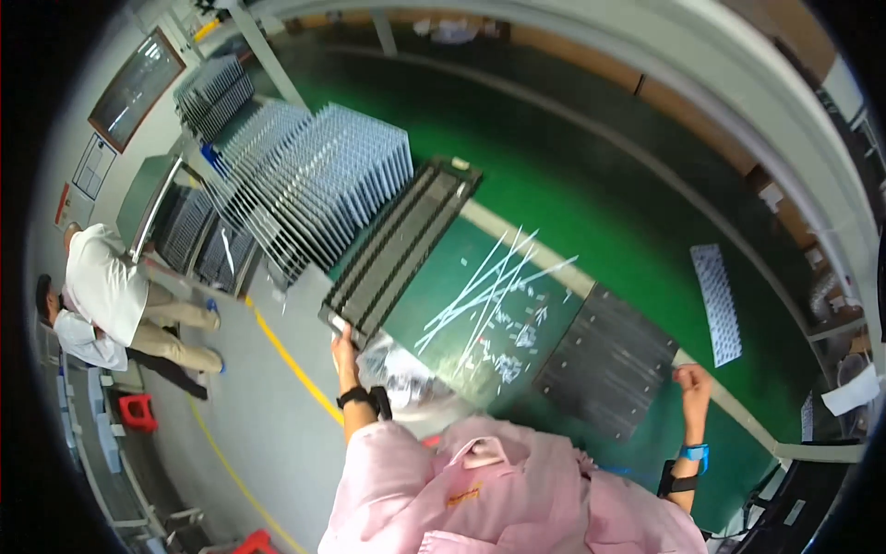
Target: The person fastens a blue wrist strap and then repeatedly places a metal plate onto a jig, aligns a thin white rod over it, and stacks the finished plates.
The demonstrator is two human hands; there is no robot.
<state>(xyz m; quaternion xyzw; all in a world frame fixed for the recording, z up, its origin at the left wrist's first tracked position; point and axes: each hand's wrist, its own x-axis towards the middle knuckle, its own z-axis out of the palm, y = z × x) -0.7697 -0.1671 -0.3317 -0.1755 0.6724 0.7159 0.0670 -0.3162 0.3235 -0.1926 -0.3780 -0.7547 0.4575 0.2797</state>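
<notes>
My left hand (343, 355) grips the near end of a long dark slotted rack (399, 242), which lies slantwise at the left of the green workbench (420, 305). At the right, my right hand (693, 380) is closed, fingertips together beside the corner of a dark flat plate (607, 360). Whether anything small is between those fingers cannot be made out. Between rack and plate, several thin white strips (480, 288) lie crossed over one another. Small white pieces (508, 365) are scattered close to them.
Beyond the rack stand rows of upright grey panels (323, 171). A perforated white strip (716, 305) lies farther right. Clear plastic bags (401, 377) sit by the bench's left edge. Two people (111, 286) stand at the left, near a red stool (138, 412).
</notes>
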